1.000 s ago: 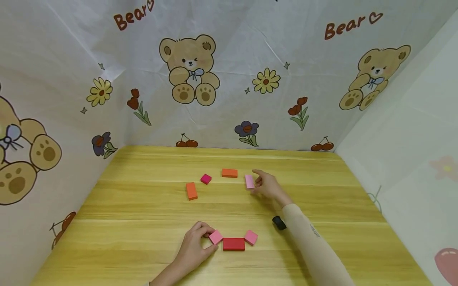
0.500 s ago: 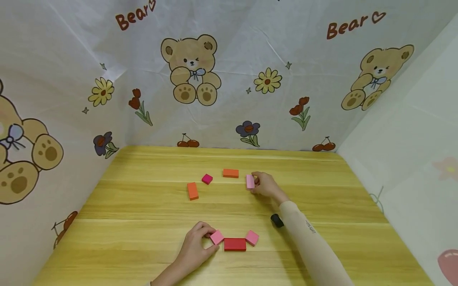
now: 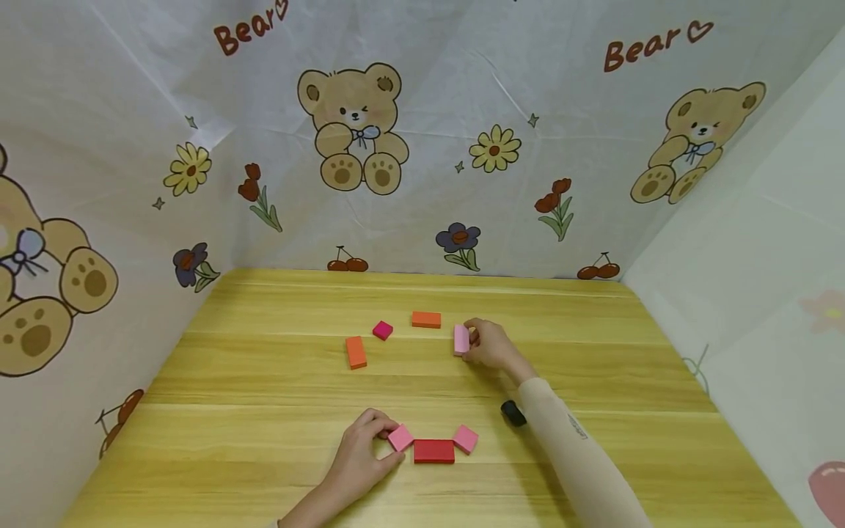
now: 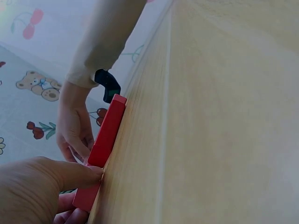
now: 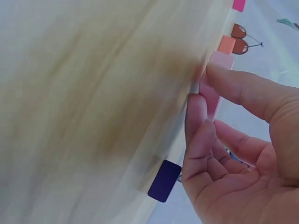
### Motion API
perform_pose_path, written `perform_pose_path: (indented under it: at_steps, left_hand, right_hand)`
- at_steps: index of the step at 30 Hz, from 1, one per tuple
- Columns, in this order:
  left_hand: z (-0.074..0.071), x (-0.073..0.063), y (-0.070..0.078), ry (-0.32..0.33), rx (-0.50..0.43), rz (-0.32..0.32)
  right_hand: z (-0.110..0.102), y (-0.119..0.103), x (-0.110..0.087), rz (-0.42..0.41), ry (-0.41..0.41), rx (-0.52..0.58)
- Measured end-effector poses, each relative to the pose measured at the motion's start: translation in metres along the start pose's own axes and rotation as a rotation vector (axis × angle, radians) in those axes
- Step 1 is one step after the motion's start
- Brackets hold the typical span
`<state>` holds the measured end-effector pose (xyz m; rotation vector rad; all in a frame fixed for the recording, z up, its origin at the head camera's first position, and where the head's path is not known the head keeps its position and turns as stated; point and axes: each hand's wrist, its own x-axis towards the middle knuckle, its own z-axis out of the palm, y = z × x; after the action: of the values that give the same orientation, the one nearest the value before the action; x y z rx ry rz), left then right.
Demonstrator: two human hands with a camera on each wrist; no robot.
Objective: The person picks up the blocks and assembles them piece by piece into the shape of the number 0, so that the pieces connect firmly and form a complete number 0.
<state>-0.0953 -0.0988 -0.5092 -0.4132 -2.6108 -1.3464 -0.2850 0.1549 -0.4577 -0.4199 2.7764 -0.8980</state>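
Observation:
My left hand (image 3: 359, 458) pinches a pink square block (image 3: 400, 438) between thumb and fingers. That block sits at the left end of a red rectangular block (image 3: 433, 451), their corners close together. Another pink square block (image 3: 465, 439) lies at the red one's right end. Farther back, my right hand (image 3: 491, 345) grips a light pink rectangular block (image 3: 461, 341) by its right side. In the right wrist view, the thumb lies across this light pink block (image 5: 216, 84) and the fingers are curled beneath. The left thumb covers part of its pink block (image 4: 87, 197) in the left wrist view.
An orange block (image 3: 426, 320), a magenta block (image 3: 383, 331) and a second orange block (image 3: 356, 353) lie in an arc on the wooden table (image 3: 264, 440). A dark purple block (image 5: 164, 181) shows near my right fingers. Bear-print cloth (image 3: 422, 205) walls the back.
My right hand's fingers have come together on the light pink block, which has shifted slightly toward me and looks tilted. The left hand keeps its hold.

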Motion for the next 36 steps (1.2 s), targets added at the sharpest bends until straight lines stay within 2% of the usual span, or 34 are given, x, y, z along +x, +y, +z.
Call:
perform_pose_path:
  at_steps: [6, 13, 22, 36]
  left_hand:
    - [0.000, 0.001, -0.001, 0.003, 0.007, -0.001]
    - [0.001, 0.001, -0.001, 0.005, 0.013, -0.011]
    - [0.001, 0.001, -0.001, 0.011, 0.015, 0.009]
    - [0.000, 0.001, 0.000, 0.013, 0.020, 0.012]
  right_hand:
    - [0.000, 0.003, -0.019, -0.017, -0.024, 0.042]
    - [0.000, 0.002, -0.047, -0.057, -0.034, 0.044]
    - [0.008, 0.000, -0.080, -0.097, -0.060, 0.040]
    - [0.017, -0.005, -0.103, -0.147, -0.096, 0.059]
